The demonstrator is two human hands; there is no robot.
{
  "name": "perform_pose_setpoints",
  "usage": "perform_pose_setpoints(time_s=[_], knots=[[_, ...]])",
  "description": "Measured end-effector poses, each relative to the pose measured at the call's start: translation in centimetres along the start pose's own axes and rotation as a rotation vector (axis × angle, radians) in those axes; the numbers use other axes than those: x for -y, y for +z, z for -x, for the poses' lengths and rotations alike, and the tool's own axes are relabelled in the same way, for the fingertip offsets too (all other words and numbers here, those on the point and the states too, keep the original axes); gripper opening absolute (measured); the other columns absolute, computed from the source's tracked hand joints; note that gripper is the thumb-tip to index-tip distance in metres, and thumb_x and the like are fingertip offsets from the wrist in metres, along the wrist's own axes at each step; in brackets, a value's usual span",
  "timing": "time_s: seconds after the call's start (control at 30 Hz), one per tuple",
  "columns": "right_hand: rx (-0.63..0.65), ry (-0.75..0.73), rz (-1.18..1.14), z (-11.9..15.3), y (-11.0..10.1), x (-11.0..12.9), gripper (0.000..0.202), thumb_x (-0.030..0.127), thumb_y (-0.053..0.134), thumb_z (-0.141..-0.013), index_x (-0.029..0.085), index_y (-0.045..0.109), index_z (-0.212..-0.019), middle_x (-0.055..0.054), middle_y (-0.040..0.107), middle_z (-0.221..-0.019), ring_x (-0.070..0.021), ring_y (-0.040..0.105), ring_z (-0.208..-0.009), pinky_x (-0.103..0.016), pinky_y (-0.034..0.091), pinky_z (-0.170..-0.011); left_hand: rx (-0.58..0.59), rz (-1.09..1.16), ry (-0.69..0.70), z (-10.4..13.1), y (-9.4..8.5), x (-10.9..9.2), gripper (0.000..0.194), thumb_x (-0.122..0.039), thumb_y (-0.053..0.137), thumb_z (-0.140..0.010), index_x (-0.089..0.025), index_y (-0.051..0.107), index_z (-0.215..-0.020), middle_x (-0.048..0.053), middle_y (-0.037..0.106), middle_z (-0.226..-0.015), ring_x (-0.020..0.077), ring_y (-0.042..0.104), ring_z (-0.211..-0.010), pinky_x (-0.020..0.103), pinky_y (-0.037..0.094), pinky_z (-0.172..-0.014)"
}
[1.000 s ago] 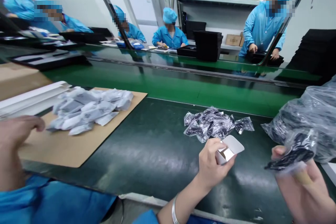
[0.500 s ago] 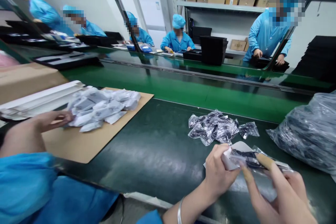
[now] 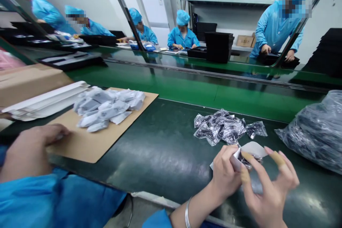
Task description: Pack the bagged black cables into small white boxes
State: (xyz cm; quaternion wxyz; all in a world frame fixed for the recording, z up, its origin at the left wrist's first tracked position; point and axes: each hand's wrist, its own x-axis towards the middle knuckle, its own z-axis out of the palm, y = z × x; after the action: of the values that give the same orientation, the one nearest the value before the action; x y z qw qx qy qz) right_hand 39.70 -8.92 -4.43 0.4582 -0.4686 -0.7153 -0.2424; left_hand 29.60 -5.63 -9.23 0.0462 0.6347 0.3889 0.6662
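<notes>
My left hand point(image 3: 227, 167), with a silver bangle at its wrist, grips a small white paper box point(image 3: 255, 147) whose rounded flap stands up. In the box's mouth sits a clear plastic packet point(image 3: 251, 163) with something black inside, mostly hidden. Thumb and index finger of my right hand point(image 3: 269, 181) close around the packet at that mouth. The other right fingers are spread, one near the flap. Yellow covers sit on several fingertips. Beyond my hands lies a pile of similar black-filled packets point(image 3: 221, 126) on the dark green worktop point(image 3: 149, 142).
A large clear bag point(image 3: 315, 135) bulges at right. A co-worker's hand point(image 3: 37, 146) reaches over cardboard point(image 3: 91, 149) bearing pale wrapped packets point(image 3: 107, 107). White folded strips point(image 3: 48, 101) and a carton point(image 3: 32, 78) stand left. A green belt point(image 3: 187, 83) runs behind; other people work beyond.
The black packet has gone deeper into the white box. My right hand has shifted left, its fingers spreading. The co-worker's hand has drawn back from the pale packets.
</notes>
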Motion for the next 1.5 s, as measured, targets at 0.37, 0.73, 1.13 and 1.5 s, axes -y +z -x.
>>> perform_pose_setpoints(time_s=[0.37,0.73,1.13,1.5], knots=[[0.100,-0.011,-0.195,0.1,0.8,-0.3,0.012,0.019,0.068,-0.081,0.023,0.064,-0.093,-0.009,0.038,-0.145,-0.0380,0.019,-0.143,-0.062,0.023,-0.110,-0.022,0.005,0.066,0.2,0.2,0.1,0.050,-0.025,0.065,-0.088,-0.020,0.036,-0.128,0.009,0.064,-0.099,0.0174,0.062,-0.075,0.029,0.055,-0.061],[0.551,0.612,-0.911,-1.9,-0.6,-3.3,0.026,0.034,0.053,-0.096,0.023,0.075,-0.103,-0.007,0.068,-0.113,-0.0204,0.064,-0.104,-0.026,0.054,-0.083,-0.020,-0.051,0.032,-0.8,-0.7,0.0,0.029,-0.028,0.068,-0.088,-0.024,0.044,-0.103,0.004,0.065,-0.092,0.0151,0.064,-0.072,0.028,0.055,-0.063],[0.436,0.255,-0.743,-3.5,-1.3,-1.1,0.027,0.020,0.066,-0.086,0.028,0.073,-0.112,-0.005,0.067,-0.098,-0.0139,0.067,-0.084,-0.020,0.056,-0.070,-0.091,0.024,-0.018,0.0,-0.7,0.2,0.048,-0.037,0.062,-0.091,-0.021,0.036,-0.127,0.008,0.062,-0.098,0.0163,0.062,-0.076,0.028,0.055,-0.061],[0.224,0.036,-0.408,-2.9,-0.9,0.0,0.012,0.012,0.058,-0.091,0.016,0.064,-0.101,-0.006,0.062,-0.099,-0.0099,0.062,-0.085,-0.019,0.050,-0.072,-0.074,-0.029,-0.042,-0.2,-0.5,-0.4,0.049,-0.026,0.063,-0.089,-0.019,0.036,-0.129,0.008,0.061,-0.100,0.0151,0.063,-0.076,0.028,0.057,-0.063]])
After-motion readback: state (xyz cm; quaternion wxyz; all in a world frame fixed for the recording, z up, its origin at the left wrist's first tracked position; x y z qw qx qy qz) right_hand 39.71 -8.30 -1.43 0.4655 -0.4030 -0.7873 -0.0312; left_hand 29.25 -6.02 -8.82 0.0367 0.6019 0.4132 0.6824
